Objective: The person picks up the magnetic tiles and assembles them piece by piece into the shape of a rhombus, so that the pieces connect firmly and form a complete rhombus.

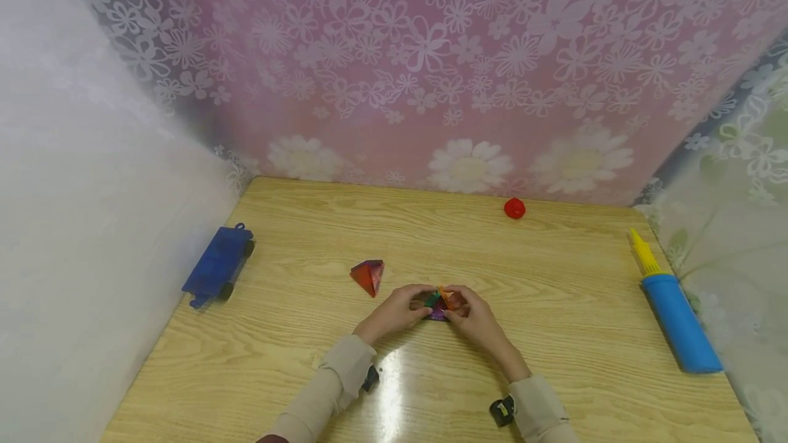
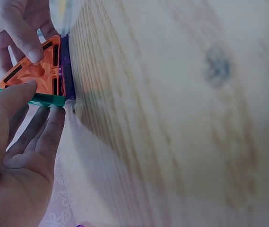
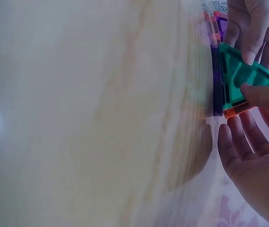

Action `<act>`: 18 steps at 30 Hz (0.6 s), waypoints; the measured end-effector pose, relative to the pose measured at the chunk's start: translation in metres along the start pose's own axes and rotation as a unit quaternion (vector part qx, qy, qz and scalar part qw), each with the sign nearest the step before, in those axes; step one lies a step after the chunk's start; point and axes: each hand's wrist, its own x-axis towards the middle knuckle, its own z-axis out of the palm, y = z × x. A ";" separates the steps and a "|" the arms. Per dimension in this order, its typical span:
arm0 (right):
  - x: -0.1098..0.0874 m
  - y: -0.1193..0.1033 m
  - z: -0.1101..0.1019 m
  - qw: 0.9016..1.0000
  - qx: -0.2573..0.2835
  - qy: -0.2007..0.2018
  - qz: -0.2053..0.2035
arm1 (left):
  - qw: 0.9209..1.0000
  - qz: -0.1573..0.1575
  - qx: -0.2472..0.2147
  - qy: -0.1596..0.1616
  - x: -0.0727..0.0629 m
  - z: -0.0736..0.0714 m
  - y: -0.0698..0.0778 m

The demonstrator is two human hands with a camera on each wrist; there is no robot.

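Near the front middle of the table, a purple magnetic tile (image 1: 438, 315) lies flat under two triangular magnetic tiles that lean together. My left hand (image 1: 397, 311) pinches the green triangular tile (image 3: 244, 75) between thumb and fingers. From the other side my right hand (image 1: 479, 318) pinches the orange triangular tile (image 2: 42, 71). The green and orange tiles meet along their edges, standing tilted over the purple one. In the wrist views both thumbs rest on the near faces, with the other fingers behind.
A small pyramid of red and purple tiles (image 1: 368, 277) stands left of the hands. Further left is a blue wheeled toy car base (image 1: 218, 263). A red round piece (image 1: 514, 208) lies at the back edge, and a blue and yellow hand pump (image 1: 680, 323) at the right edge.
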 end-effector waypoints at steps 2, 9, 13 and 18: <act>0.000 0.001 -0.001 1.000 -0.002 -0.002 -0.005 | 1.000 -0.002 0.000 -0.001 0.000 0.000 0.000; 0.004 -0.001 -0.008 0.999 0.009 -0.031 -0.041 | 0.999 0.020 0.039 0.000 0.002 -0.003 -0.001; 0.003 -0.023 -0.016 0.995 0.042 -0.079 -0.048 | 0.998 0.034 0.043 -0.001 0.004 -0.004 -0.001; 0.004 -0.015 -0.010 0.993 0.063 -0.084 -0.054 | 0.999 0.028 0.046 0.006 0.004 -0.004 0.000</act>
